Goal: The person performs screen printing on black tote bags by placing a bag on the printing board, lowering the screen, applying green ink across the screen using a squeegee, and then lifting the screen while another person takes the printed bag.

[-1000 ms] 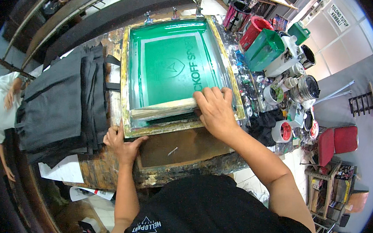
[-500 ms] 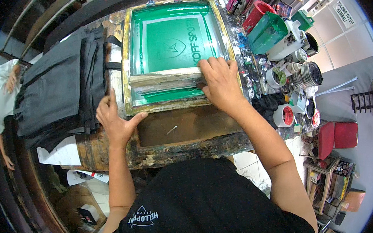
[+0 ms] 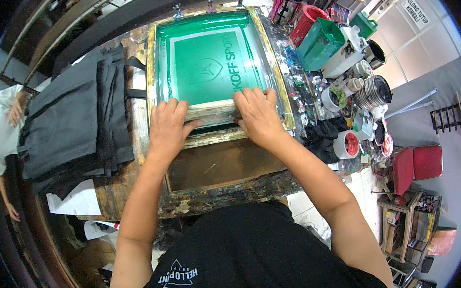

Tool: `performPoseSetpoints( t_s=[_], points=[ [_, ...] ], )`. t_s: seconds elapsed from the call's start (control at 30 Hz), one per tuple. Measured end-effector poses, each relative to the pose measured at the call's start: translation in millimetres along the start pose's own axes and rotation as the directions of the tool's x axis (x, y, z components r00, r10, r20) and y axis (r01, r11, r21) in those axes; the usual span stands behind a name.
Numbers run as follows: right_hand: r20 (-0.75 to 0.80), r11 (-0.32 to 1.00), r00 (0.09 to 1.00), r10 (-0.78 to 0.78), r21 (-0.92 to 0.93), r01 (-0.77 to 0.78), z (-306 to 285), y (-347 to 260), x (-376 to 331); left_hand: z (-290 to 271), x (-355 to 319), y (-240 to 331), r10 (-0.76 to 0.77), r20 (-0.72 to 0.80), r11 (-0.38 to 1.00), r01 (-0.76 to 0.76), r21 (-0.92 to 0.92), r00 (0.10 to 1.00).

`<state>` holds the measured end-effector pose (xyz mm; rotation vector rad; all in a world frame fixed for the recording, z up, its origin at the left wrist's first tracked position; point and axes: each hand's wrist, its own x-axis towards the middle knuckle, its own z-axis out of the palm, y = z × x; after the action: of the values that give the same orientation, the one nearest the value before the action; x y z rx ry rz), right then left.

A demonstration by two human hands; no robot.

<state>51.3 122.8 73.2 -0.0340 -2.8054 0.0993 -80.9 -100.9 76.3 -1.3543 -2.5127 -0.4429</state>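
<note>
Both my hands are on the long, pale, ink-stained wooden squeegee (image 3: 211, 111), one toward each end. It lies inside the yellow-smeared rectangular screen frame (image 3: 278, 66), close to the rail nearest my body. Its long axis runs crosswise from my left to my right, the right end a little farther from me than the left, roughly matching the slant of that near rail.

My left hand (image 3: 168, 128) grips the left part, fingers bent over the top and thumb against the side facing me. My right hand (image 3: 262, 117) grips the right end the same way, and sits slightly farther forward. Neither hand is nearer to the squeegee than the other: both touch it, with a stretch of bare wood between them. How hard I press, I cannot tell.

Most of the green-inked mesh (image 3: 193, 70) spreads away from me beyond the squeegee; only a narrow strip shows on my side. The frame rests on the paint-spattered wooden surface (image 3: 113, 186), with the stack of black fabric bags (image 3: 70, 115) just to its left.
</note>
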Motion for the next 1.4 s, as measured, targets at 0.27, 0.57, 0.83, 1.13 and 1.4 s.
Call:
performPoseSetpoints(
  t_s=[0.27, 0.57, 0.83, 1.13, 1.4],
  points=[
    [-0.157, 0.999, 0.987, -0.036, -0.04, 0.03, 25.0, 28.3, 50.6, 22.4, 50.3, -30.3, 0.037, -0.078, 0.998, -0.033, 0.059, 0.996],
    [-0.129, 0.987, 0.991, -0.033, -0.16, 0.012, 63.8, 82.5, 145.3, 61.6, 140.4, -94.9, 0.108, -0.168, 0.987, -0.085, 0.136, 0.98],
    [-0.209, 0.972, 0.975, -0.07, -0.236, 0.019, 102.5, 137.5, 234.8, 95.8, 226.6, -149.9, 0.189, -0.263, 0.964, -0.128, 0.231, 0.946],
    [-0.259, 0.974, 0.959, -0.117, -0.219, 0.06, 115.4, 165.4, 285.9, 111.3, 278.5, -187.5, 0.11, -0.08, 0.953, -0.082, 0.293, 0.991],
    [0.146, 0.995, 0.984, 0.097, -0.007, -0.097, 95.1, 209.6, 319.5, 38.0, 171.5, -130.5, 0.01, -0.356, 0.989, -0.062, -0.135, 0.935]
  ],
)
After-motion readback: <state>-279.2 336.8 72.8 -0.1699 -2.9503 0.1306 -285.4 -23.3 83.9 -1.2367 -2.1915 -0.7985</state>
